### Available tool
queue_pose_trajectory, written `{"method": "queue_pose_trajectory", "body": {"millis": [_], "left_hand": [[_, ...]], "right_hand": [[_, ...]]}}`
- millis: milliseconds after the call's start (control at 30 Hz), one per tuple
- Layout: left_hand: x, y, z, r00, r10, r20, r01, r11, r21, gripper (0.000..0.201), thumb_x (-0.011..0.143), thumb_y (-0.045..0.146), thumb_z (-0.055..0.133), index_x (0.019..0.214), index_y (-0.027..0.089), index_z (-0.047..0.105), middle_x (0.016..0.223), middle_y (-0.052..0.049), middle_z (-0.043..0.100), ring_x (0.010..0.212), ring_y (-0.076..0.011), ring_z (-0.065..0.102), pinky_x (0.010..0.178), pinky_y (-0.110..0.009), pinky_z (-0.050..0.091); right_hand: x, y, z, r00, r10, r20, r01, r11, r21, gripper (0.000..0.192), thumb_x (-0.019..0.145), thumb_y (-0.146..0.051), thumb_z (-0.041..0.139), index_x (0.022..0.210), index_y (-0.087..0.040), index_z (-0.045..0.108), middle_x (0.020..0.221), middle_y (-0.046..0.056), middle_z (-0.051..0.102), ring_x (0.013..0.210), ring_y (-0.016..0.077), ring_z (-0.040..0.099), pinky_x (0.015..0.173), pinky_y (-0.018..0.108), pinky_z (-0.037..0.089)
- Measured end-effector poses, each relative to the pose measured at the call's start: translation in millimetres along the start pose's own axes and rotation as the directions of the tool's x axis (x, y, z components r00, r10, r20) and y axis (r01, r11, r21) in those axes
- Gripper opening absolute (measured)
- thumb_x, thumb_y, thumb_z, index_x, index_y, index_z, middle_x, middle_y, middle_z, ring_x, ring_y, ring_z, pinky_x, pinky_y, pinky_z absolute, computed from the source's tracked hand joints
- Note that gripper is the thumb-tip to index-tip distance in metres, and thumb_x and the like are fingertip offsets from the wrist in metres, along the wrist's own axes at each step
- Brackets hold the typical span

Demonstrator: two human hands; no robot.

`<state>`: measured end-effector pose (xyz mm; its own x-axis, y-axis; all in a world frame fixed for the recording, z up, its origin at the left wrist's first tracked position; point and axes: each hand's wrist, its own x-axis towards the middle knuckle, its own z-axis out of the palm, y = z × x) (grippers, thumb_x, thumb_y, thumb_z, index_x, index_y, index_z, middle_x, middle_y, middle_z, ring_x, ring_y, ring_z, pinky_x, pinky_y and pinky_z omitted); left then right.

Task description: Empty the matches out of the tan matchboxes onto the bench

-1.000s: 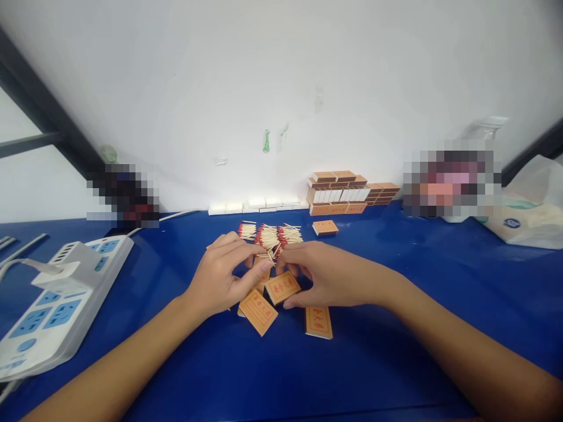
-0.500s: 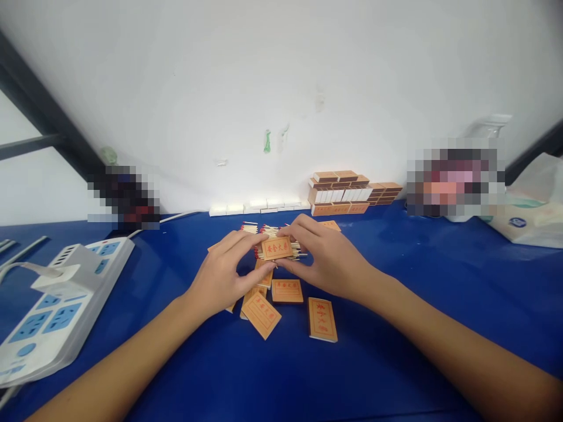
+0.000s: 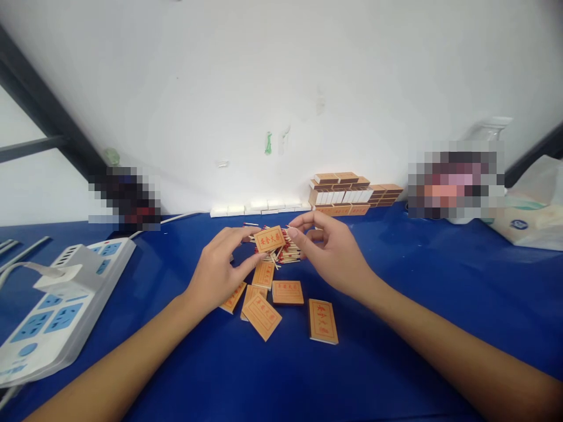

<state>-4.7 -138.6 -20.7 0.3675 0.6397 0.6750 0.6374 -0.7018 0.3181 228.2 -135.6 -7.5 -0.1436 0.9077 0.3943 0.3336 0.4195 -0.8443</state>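
Observation:
My left hand (image 3: 220, 264) is closed, with thumb and fingers on the edges of an orange-brown matchbox (image 3: 269, 239) marked in red characters. Just right of it is my right hand (image 3: 336, 252), its thumb and forefinger tips brought close in a pinch, the other fingers curled. A tiny thing may be between those tips, too small to make out. Under and behind the held box lies a loose heap of red-tipped matches (image 3: 290, 252). Nearer to me, several more matchboxes lie scattered, among them a flat one (image 3: 287, 292), a tilted one (image 3: 263, 316) and one on the right (image 3: 323, 321).
Against the wall stands a stack of matchboxes (image 3: 341, 196), with a row of white box pieces (image 3: 259, 207) left of it. A white power strip (image 3: 83, 316) with a plugged-in adapter occupies the left side of the blue table (image 3: 281, 381). A tissue pack (image 3: 528, 220) sits at far right.
My right hand has let go of the matchbox and moved slightly right. My left hand keeps the box, now tilted and shifted a little up and left; more of the match heap shows.

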Motion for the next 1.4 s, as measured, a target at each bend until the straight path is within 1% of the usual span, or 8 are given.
{"method": "queue_pose_trajectory", "body": {"millis": [100,433,867,1067,1100,1167,1267,1400], "left_hand": [[-0.1,1.0,-0.2,1.0,0.002,-0.001,-0.002,1.0,-0.006,0.037,0.093,0.029,0.074,0.128,0.024,0.064,0.118,-0.005,0.074,0.098,-0.0201,0.069,0.083,-0.035,0.058],[0.0,-1.0,3.3,1.0,-0.012,0.008,0.012,1.0,-0.022,0.038,0.092,0.029,0.075,0.129,0.024,0.064,0.118,-0.005,0.074,0.099,-0.0189,0.068,0.086,-0.035,0.058],[0.0,-1.7,2.1,0.999,0.029,-0.014,-0.029,1.0,0.001,0.038,0.091,0.029,0.076,0.127,0.023,0.064,0.118,-0.005,0.074,0.103,-0.0214,0.067,0.089,-0.04,0.058],[1.3,-0.3,1.1,1.0,0.013,-0.029,-0.014,1.0,-0.01,0.035,0.092,0.028,0.074,0.126,0.024,0.065,0.121,-0.006,0.073,0.112,-0.0233,0.065,0.093,-0.043,0.058],[1.4,0.1,0.8,0.999,0.015,-0.032,-0.015,1.0,-0.009,0.035,0.092,0.028,0.074,0.126,0.024,0.065,0.121,-0.006,0.073,0.112,-0.0235,0.065,0.094,-0.043,0.058],[1.7,0.7,0.2,0.999,0.023,-0.033,-0.023,1.0,-0.007,0.035,0.092,0.027,0.074,0.126,0.023,0.065,0.12,-0.006,0.073,0.112,-0.0235,0.065,0.094,-0.043,0.058],[2.2,1.1,-0.6,0.999,0.03,-0.03,-0.03,1.0,-0.002,0.035,0.092,0.026,0.074,0.126,0.023,0.065,0.12,-0.006,0.073,0.113,-0.0233,0.064,0.094,-0.042,0.058],[2.5,1.6,-0.8,0.998,0.022,-0.057,-0.023,1.0,-0.001,0.035,0.092,0.029,0.075,0.125,0.023,0.065,0.118,-0.006,0.073,0.109,-0.0225,0.066,0.09,-0.042,0.059]], "right_hand": [[0.6,0.8,2.4,0.996,0.082,-0.029,-0.079,0.991,0.105,0.024,0.092,-0.042,0.067,0.095,-0.018,0.064,0.086,0.003,0.065,0.066,0.0134,0.06,0.055,0.027,0.048],[-1.4,3.2,4.7,1.0,0.015,-0.026,-0.015,1.0,-0.012,0.019,0.094,-0.037,0.065,0.089,-0.019,0.066,0.081,0.003,0.068,0.063,0.0135,0.06,0.055,0.028,0.046],[2.4,7.0,4.4,0.996,0.093,0.014,-0.094,0.991,0.096,0.024,0.093,-0.042,0.065,0.089,-0.018,0.065,0.083,0.004,0.067,0.062,0.0127,0.059,0.055,0.028,0.047],[1.0,4.4,5.2,0.975,0.172,-0.143,-0.131,0.957,0.26,0.028,0.096,-0.046,0.062,0.109,-0.023,0.052,0.073,-0.004,0.057,0.051,0.01,0.052,0.045,0.024,0.039],[-0.2,3.6,5.8,0.979,0.165,-0.121,-0.127,0.954,0.272,0.028,0.097,-0.047,0.061,0.11,-0.024,0.051,0.071,-0.005,0.055,0.051,0.01,0.052,0.045,0.024,0.039],[-2.6,2.1,7.1,0.99,0.138,0.023,-0.139,0.951,0.277,0.026,0.1,-0.049,0.056,0.106,-0.023,0.054,0.068,-0.006,0.053,0.05,0.0099,0.052,0.045,0.024,0.038],[-3.6,1.6,7.8,0.973,0.124,0.196,-0.176,0.946,0.273,0.03,0.103,-0.049,0.051,0.095,-0.021,0.058,0.066,-0.005,0.053,0.05,0.009,0.053,0.048,0.025,0.04],[-0.3,1.1,5.0,0.981,0.191,0.035,-0.192,0.93,0.315,0.025,0.102,-0.046,0.055,0.099,-0.021,0.058,0.062,-0.007,0.05,0.048,0.0082,0.048,0.046,0.024,0.037]]}}
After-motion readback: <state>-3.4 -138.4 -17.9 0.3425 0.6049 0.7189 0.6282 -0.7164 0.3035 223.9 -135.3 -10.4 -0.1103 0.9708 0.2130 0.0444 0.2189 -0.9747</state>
